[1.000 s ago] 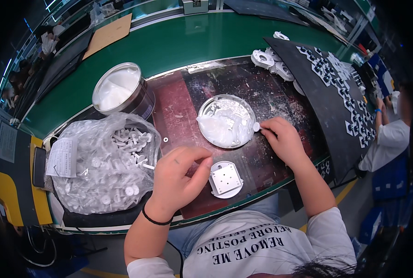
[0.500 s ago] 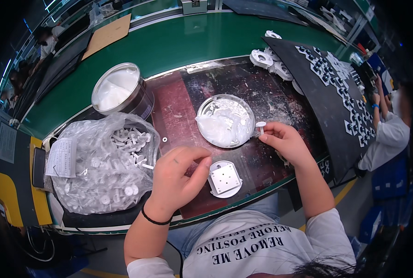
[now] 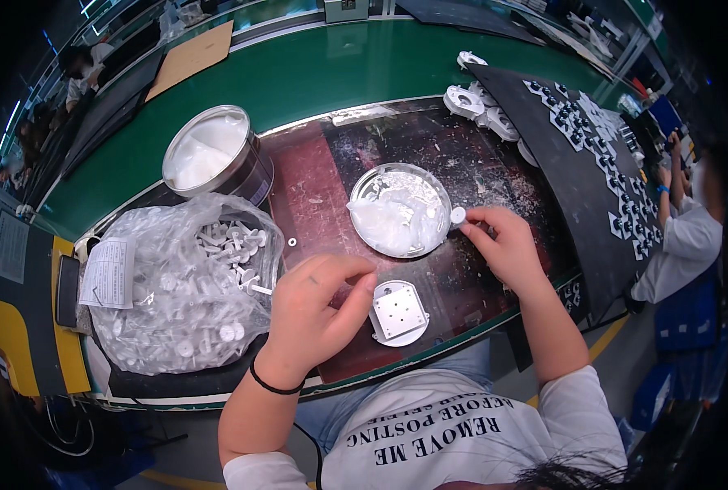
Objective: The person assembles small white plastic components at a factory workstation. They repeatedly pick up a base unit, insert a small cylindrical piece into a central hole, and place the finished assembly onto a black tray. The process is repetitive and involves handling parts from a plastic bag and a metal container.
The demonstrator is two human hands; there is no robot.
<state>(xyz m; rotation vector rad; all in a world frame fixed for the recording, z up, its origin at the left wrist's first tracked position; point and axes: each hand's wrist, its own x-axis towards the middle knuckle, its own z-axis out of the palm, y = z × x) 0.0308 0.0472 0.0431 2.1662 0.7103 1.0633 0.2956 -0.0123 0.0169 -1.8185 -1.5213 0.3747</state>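
My right hand (image 3: 501, 245) pinches a small white plastic pin with a round, disc-shaped head (image 3: 458, 215) between thumb and fingertips. The pin is at the right rim of a round, shallow metal dish (image 3: 426, 173) that holds white paste (image 3: 392, 224). My left hand (image 3: 315, 306) hovers over the near part of the table, fingers curled and thumb tip close to the index finger; whether anything sits between them cannot be made out. Just right of its fingertips lies a white part with a square plate on a rounded base (image 3: 399, 314).
On the left, a clear plastic bag (image 3: 160, 318) holds many white pins (image 3: 233, 245). Behind it stands a metal can (image 3: 258, 175) of white paste. A small white ring (image 3: 292, 242) lies mid-table. At right, a black board (image 3: 580, 220) carries rows of parts beside white housings (image 3: 466, 102).
My right hand has shifted slightly up and left, and the pin has tilted so its round head faces up toward me, against the dish's rim. My left hand stays nearly still.
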